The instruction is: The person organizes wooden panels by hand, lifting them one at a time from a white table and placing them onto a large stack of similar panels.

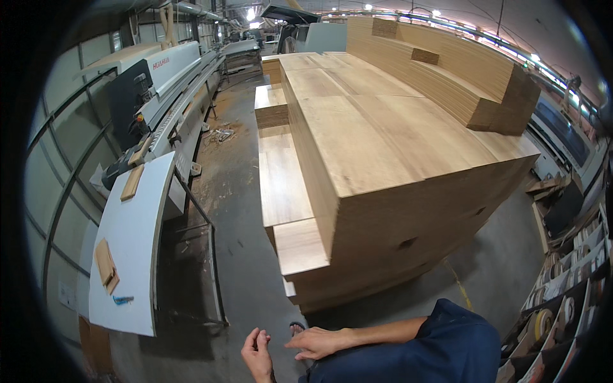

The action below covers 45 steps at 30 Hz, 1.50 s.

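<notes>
Both my hands are low in the view, near each other over the grey floor. My left hand (pixel 257 354) has its fingers loosely bent, with nothing visible in them. Just right of it, my right hand (pixel 316 343) reaches leftward, fingers stretched out and holding nothing. Its bare forearm comes out of a navy sleeve (pixel 440 345). A foot in a dark sandal (pixel 297 327) shows partly behind the right hand. Ahead rises a large stack of wood panels (pixel 364 140), its near corner beyond my hands. Neither hand touches it.
A white-topped table (pixel 134 242) on the left bears wood offcuts (pixel 105 265) and a small blue tool (pixel 123 299). Behind it runs a long white machine (pixel 172 70). More boards (pixel 460 76) lie atop the stack. Racks with rolls of edging (pixel 543 322) stand at right.
</notes>
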Each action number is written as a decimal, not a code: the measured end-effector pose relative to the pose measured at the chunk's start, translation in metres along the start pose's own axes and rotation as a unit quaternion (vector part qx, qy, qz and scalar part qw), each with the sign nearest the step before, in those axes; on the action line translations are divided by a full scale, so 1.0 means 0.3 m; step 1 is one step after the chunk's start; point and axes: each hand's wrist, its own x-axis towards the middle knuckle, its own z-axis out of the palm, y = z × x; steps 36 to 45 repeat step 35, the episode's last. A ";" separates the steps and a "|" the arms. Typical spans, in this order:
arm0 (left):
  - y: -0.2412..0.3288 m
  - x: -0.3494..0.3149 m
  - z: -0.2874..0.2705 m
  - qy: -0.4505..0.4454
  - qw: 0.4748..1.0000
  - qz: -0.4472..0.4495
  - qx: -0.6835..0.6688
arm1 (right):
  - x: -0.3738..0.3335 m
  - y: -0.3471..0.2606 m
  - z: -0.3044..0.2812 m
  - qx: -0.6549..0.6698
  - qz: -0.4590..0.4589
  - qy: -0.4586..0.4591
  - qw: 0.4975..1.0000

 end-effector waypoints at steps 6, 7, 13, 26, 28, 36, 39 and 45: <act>0.160 0.322 -0.149 -0.037 0.990 -0.001 0.137 | 0.396 0.106 -0.027 0.029 0.076 0.044 0.996; 0.155 0.381 -0.217 -0.034 0.992 -0.003 0.119 | 0.479 0.109 -0.031 0.019 0.055 0.071 0.996; 0.288 0.710 -0.367 -0.053 0.974 0.053 0.216 | 0.830 0.148 -0.151 0.107 0.103 0.145 0.978; 0.110 1.552 -0.537 -0.191 0.957 0.101 0.192 | 1.413 0.434 -0.305 0.315 0.300 0.257 0.863; 0.215 1.741 -0.571 -0.197 0.957 0.096 0.190 | 1.558 0.480 -0.357 0.318 0.308 0.257 0.859; 0.236 2.324 -0.930 -0.129 0.948 0.172 0.233 | 2.110 0.562 -0.544 0.164 0.270 0.167 0.934; 0.236 2.324 -0.930 -0.129 0.948 0.172 0.233 | 2.110 0.562 -0.544 0.164 0.270 0.167 0.934; 0.236 2.324 -0.930 -0.129 0.948 0.172 0.233 | 2.110 0.562 -0.544 0.164 0.270 0.167 0.934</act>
